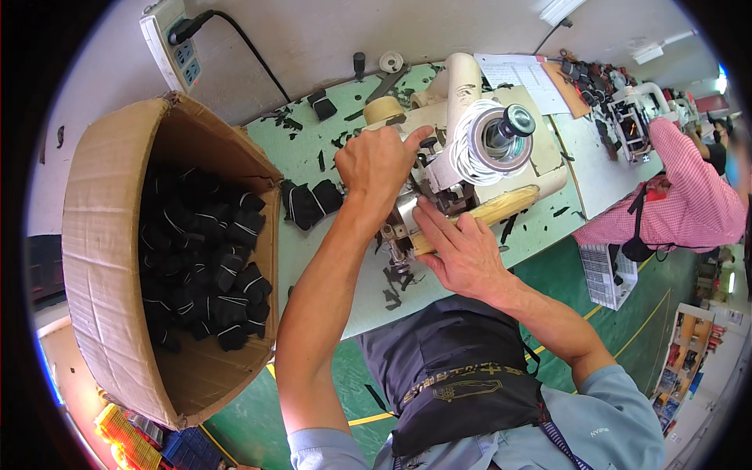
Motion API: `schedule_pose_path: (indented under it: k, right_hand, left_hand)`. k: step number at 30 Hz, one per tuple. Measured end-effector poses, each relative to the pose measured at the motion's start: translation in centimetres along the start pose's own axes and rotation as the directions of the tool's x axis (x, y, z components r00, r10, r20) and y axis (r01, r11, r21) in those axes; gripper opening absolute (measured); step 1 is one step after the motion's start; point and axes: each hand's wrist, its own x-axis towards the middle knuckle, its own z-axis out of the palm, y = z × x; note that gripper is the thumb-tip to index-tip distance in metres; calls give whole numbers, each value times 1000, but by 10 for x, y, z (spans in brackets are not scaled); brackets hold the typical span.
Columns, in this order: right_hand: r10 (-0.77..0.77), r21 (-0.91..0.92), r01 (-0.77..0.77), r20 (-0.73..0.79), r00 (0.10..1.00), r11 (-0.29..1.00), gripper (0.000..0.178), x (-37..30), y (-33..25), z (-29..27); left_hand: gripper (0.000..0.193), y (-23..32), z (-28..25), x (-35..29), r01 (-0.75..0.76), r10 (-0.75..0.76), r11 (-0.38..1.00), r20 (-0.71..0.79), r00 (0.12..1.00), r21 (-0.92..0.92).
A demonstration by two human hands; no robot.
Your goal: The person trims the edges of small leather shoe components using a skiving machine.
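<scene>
A pale sewing-type machine with a large round wheel stands on the light green table in front of me. My left hand is closed at the machine's left side, its thumb reaching toward a black knob; whatever its curled fingers hold is hidden. With fingers stretched out, my right hand lies on the machine's shiny metal plate, beside a worn yellowish guard. Left of my left wrist, a bundle of black fabric pieces rests on the table. Any material under the right fingertips cannot be made out.
A big cardboard box full of black fabric bundles stands at the left. Black scraps litter the table. A power strip hangs on the wall. At the right, a person in a pink checked shirt works by another machine.
</scene>
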Motion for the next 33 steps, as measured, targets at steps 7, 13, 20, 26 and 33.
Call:
schedule_pose_path:
  k: [7,13,20,26,33]
  right_hand:
    - [-5,14,6,-26,1000,1000,71,0,1,1]
    - [-8,31,10,-35,999,999,70,-2,1,1]
    - [-14,22,15,-47,999,1000,73,-3,0,1]
    - [-7,20,8,-33,999,1000,73,-2,1,-1]
    - [-11,28,12,-51,999,1000,69,-3,-1,-3]
  left_hand:
    - [42,6,5,-4,-19,20,999,41,999,-28]
    - [39,2,4,-4,-105,106,993,21,994,-44]
    - [41,0,-12,-5,-47,51,998,141,989,-32]
    - [43,1,-5,-3,-92,95,995,119,988,-34]
    - [46,-70,9,-23,122,-219,768,-79,972,-628]
